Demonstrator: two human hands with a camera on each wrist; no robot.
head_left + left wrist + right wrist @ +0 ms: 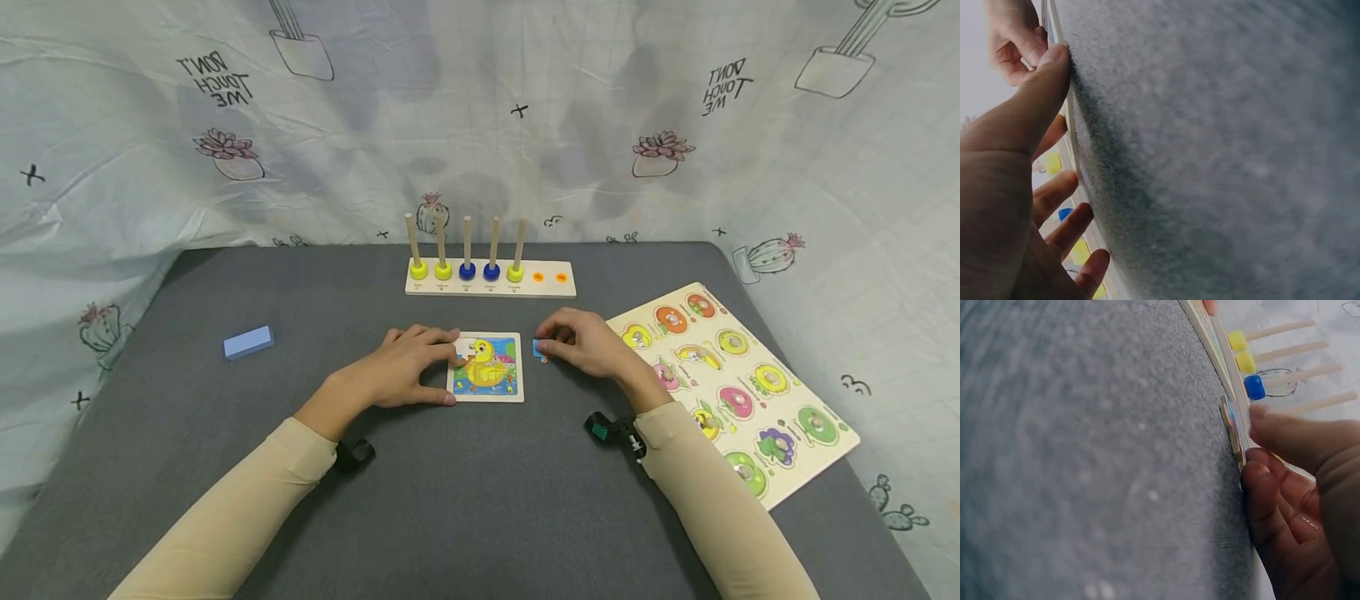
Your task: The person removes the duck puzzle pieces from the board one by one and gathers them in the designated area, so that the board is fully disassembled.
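Well out to the left of your left hand's fingers, a blue block (249, 342) lies on the grey tabletop (450, 517). Your left hand (401, 367) comes next, its fingers loosely extended and spread, the thumb well apart from the index finger. It has nothing enclosed in its grasp; it rests against the left side of the duck puzzle (487, 368), with the thumb at the near left corner and the other fingertips along the left edge and onto the picture. The puzzle lies flat just right of those fingertips, showing a yellow duck on blue within a pale frame.

Beyond the fingers of both hands, between them, stands a pale peg board (551, 288) with five upright pegs. From the left, the rings at their bases run yellow, yellow, blue, blue, yellow, and two orange marks sit right of the last peg.

Right of the duck puzzle and apart from it, a small blue puzzle piece (537, 348) is at the fingertips of your right hand (588, 342). That hand is curled, thumb and index finger nearly closed, pinching the piece low at the tabletop. Farther right, behind those fingers, a large fruit board (810, 462) lies at an angle, rows of coloured fruit across it, partly covered by your right sleeve (720, 492).
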